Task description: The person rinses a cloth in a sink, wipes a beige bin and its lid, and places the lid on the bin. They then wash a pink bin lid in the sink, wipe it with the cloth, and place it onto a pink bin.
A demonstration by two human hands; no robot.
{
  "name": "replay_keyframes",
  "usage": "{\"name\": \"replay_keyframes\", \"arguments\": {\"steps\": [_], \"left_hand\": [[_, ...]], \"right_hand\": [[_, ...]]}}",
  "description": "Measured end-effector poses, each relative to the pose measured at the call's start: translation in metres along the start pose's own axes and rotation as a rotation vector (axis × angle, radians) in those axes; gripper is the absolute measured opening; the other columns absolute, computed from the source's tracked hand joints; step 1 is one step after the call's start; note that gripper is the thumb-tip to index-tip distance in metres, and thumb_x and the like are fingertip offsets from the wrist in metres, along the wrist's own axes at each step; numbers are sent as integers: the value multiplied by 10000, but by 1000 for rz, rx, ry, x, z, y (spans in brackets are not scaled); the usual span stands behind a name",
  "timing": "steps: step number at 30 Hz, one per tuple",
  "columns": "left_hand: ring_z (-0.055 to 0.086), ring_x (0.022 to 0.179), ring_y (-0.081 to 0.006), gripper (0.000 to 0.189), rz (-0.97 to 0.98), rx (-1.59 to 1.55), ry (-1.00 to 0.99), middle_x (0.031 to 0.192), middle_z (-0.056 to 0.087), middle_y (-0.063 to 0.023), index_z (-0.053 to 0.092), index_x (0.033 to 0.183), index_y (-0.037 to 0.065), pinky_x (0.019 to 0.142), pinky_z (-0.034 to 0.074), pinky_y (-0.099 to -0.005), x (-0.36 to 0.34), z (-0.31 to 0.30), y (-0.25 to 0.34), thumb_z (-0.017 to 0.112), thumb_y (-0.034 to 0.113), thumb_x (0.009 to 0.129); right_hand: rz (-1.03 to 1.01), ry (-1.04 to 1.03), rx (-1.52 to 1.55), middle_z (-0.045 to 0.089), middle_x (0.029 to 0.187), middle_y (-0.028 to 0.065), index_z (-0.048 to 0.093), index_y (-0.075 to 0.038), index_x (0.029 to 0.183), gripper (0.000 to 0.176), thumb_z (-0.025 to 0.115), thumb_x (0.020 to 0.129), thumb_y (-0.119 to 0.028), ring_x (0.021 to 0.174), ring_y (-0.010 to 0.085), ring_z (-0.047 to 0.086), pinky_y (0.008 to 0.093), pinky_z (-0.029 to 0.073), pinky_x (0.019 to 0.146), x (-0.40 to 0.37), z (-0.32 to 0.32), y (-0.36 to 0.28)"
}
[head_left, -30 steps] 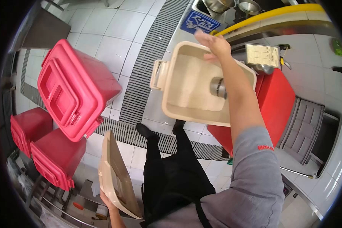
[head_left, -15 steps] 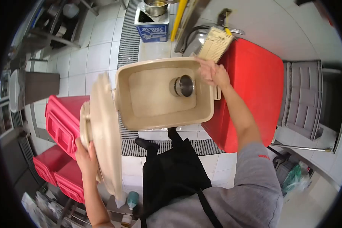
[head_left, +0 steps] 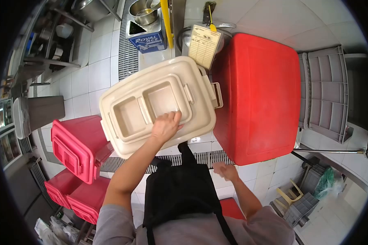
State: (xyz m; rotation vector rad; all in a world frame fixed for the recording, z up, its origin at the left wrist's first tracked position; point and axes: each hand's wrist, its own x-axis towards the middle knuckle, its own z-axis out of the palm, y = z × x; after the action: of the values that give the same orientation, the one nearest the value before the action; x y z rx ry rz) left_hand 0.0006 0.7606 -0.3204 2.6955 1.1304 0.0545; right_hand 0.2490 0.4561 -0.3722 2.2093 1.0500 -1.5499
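A beige lid (head_left: 124, 116) with two recessed panels now lies over the beige bin, whose inside and metal cup are hidden. My left hand (head_left: 166, 125) is on the lid, its fingers curled at the edge of the right-hand recess. Lower right, away from the bin, is my right hand (head_left: 229, 171), closed around a small pale-pink piece, perhaps a cloth, too blurred to name. At the bin's right end a beige side handle (head_left: 218, 95) sticks out beside the large red container (head_left: 257, 98).
Pink lidded bins (head_left: 78, 143) stand at left. Beyond the lid are a blue-and-white tin (head_left: 148, 41) with a metal pot (head_left: 144, 13) on it, a yellow pole (head_left: 167, 24) and a hanging paper card (head_left: 205, 45). Grey crates (head_left: 325, 94) are at right.
My left hand has swung the lid from the left onto the bin, covering the cup. My right hand has left the bin's rim and come down toward my body, still holding the pale-pink piece.
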Motion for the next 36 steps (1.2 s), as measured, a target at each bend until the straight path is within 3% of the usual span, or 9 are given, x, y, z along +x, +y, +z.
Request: {"name": "replay_keyframes", "arguments": {"steps": [5, 8, 13, 23, 25, 27, 30, 33, 36], "left_hand": [[559, 623, -199, 370, 121, -60, 23, 732, 516, -67, 469, 860, 61, 545, 464, -320, 7, 24, 14, 642, 342, 694], [555, 640, -197, 378, 129, -76, -43, 731, 510, -63, 463, 870, 63, 552, 466, -320, 14, 28, 19, 635, 352, 698], [554, 670, -202, 361, 254, -104, -102, 725, 499, -52, 467, 891, 99, 563, 468, -331, 6, 36, 28, 635, 354, 698], [531, 816, -252, 380, -2, -458, -80, 849, 525, -67, 501, 916, 102, 739, 427, -364, 3, 35, -4, 670, 342, 675], [494, 890, -293, 360, -64, -609, 440, 924, 523, -110, 502, 962, 90, 814, 399, -386, -3, 20, -15, 675, 258, 694], [472, 941, -306, 366, -459, -549, 702, 996, 504, -148, 485, 1018, 29, 855, 376, -387, -34, 15, -57, 649, 139, 710], [492, 950, -247, 343, -1097, -508, 986, 1033, 502, -161, 455, 1083, -45, 852, 378, -377, -117, 50, -169, 567, 117, 803], [525, 933, -231, 399, -1712, -957, 600, 1100, 544, -126, 505, 1110, 1, 812, 414, -315, -199, 80, -247, 435, 327, 891], [543, 933, -209, 407, -1858, -1212, 341, 1073, 566, -83, 525, 1110, 42, 825, 423, -291, -207, 95, -260, 384, 366, 908]], "right_hand": [[-179, 313, 751, 614, 785, 178, 620, -7, 876, 254, 565, 801, -244, 732, 274, 612, 349, 474, 634, 1, -15, -26], [-256, 509, 390, 612, 753, 117, 597, 13, 834, 171, 580, 797, -154, 696, 202, 585, 328, 467, 626, 53, -51, -38], [-532, 805, 571, 600, 690, 95, 549, 25, 779, 215, 562, 836, -182, 621, 140, 558, 300, 454, 529, 113, -163, -127], [-274, 505, 647, 611, 754, 64, 601, 21, 953, 299, 541, 849, -253, 648, 137, 555, 277, 449, 589, 210, -223, -175], [-598, 693, 538, 612, 797, 71, 572, 12, 1059, 360, 528, 860, -286, 635, 141, 552, 283, 449, 562, 277, -219, -161], [-249, 303, 685, 616, 832, 71, 536, -10, 1128, 388, 504, 873, -301, 672, 158, 572, 286, 459, 581, 261, -227, -191], [-345, -45, 981, 549, 1142, 63, 453, -88, 1236, 436, 413, 897, -359, 975, 204, 565, 334, 480, 791, 242, -210, -205], [-55, -270, 1182, 550, 1162, 69, 464, -125, 1229, 431, 471, 869, -362, 1002, 236, 564, 382, 490, 836, 260, -184, -166], [60, -200, 1125, 536, 1181, 76, 461, -99, 1221, 469, 446, 873, -413, 1023, 235, 550, 405, 470, 861, 270, -153, -133]]}}
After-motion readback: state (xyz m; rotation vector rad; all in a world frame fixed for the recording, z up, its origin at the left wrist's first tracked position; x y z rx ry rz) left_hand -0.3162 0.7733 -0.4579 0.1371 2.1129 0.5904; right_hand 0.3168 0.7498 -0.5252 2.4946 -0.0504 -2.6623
